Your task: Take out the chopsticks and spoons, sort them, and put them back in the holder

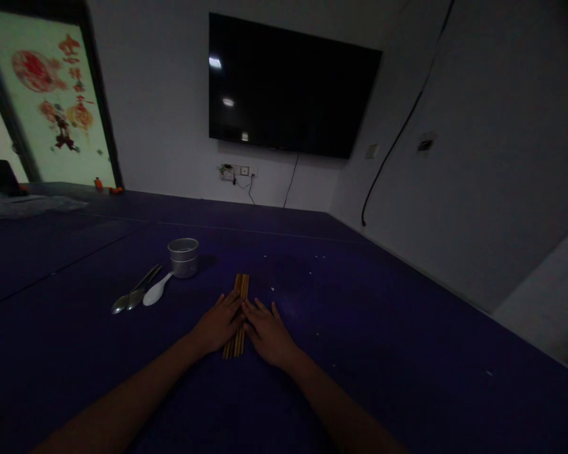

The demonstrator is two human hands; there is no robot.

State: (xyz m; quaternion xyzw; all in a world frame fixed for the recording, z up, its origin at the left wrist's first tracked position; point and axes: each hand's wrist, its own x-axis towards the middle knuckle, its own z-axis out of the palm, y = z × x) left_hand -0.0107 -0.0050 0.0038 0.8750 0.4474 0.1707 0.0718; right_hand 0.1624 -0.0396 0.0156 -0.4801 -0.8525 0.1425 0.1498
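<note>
A bundle of wooden chopsticks (237,344) lies lengthwise on the dark blue surface in front of me. From its left side my left hand (220,323) rests on the chopsticks, fingers stretched out across them. My right hand (267,331) touches the bundle from the right, with its fingers extended and slightly apart. The two hands meet near the middle of the chopsticks and hide part of them. To the left are a white soup spoon (156,292) and two metal spoons (128,300). Just behind the soup spoon's handle stands a metal cup (184,258).
The blue tabletop (382,328) spreads to the walls, with small white scraps (273,289) right of the chopsticks. Clear plastic sheeting (33,205) and a dark laptop-like object (2,176) lie far left. A black cable (401,129) hangs along the right wall.
</note>
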